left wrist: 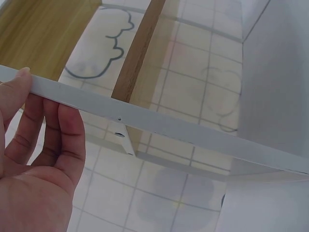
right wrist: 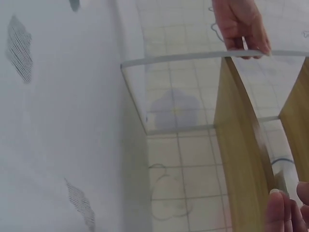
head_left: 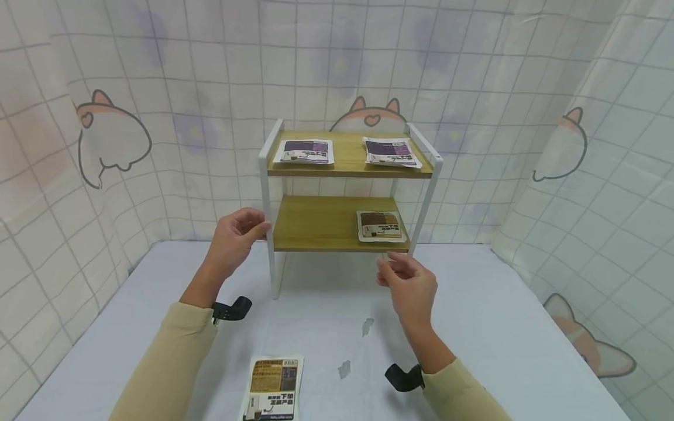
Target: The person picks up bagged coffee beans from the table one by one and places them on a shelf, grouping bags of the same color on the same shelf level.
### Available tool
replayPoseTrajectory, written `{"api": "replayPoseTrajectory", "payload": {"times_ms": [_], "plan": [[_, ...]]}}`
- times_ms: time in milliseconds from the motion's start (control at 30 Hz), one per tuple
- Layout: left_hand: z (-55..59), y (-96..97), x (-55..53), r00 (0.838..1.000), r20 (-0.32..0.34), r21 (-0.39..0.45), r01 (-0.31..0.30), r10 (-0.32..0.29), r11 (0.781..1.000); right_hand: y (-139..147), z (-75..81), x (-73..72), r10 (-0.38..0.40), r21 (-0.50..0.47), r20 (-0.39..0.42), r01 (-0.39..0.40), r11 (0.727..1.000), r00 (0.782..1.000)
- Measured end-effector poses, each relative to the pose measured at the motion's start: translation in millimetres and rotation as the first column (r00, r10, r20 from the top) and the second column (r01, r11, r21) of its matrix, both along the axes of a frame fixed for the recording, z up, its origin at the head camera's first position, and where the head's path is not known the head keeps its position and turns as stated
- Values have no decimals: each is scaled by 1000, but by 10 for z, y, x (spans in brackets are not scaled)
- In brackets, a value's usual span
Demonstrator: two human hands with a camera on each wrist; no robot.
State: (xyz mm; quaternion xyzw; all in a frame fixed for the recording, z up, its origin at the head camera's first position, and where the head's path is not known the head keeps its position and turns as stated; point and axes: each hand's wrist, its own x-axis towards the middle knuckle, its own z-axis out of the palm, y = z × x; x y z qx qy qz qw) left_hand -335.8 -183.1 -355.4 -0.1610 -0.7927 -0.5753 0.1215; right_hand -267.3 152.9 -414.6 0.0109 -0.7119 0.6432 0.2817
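A two-tier shelf rack with wooden boards (head_left: 316, 225) and a white frame stands on the table. My left hand (head_left: 238, 237) grips its left front post (left wrist: 159, 126), thumb on one side and fingers on the other. Loosely bent, the fingers of my right hand (head_left: 411, 289) are just below and in front of the lower board's right front edge, with no object visible in them. Above that hand, a brown-and-white packet (head_left: 381, 227) lies on the lower board's right side. Purple-and-white packets lie on the top board, at left (head_left: 305, 152) and right (head_left: 392, 152).
Another brown-and-white packet (head_left: 272, 389) lies on the white tabletop (head_left: 474, 327) near its front edge. Two grey patches (head_left: 344, 369) mark the table surface. Grid-patterned curtains (head_left: 210, 88) with cartoon animals enclose the back and sides.
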Motion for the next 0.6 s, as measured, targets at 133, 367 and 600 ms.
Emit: {"api": "replayPoseTrajectory", "payload": {"times_ms": [133,367,600], "plan": [[2,8,-8,1000,2,-5,-4,4,1000,-41,-70,72,37,3,34,-37,999,999],[2,13,-3,1000,0,-13,-15,15,1000,-123,-173,190,117,-31,110,-114,993,987],[-9,6,1,1000,5,-2,-5,5,1000,-238,-253,297,205,-98,172,-191,977,964]]}}
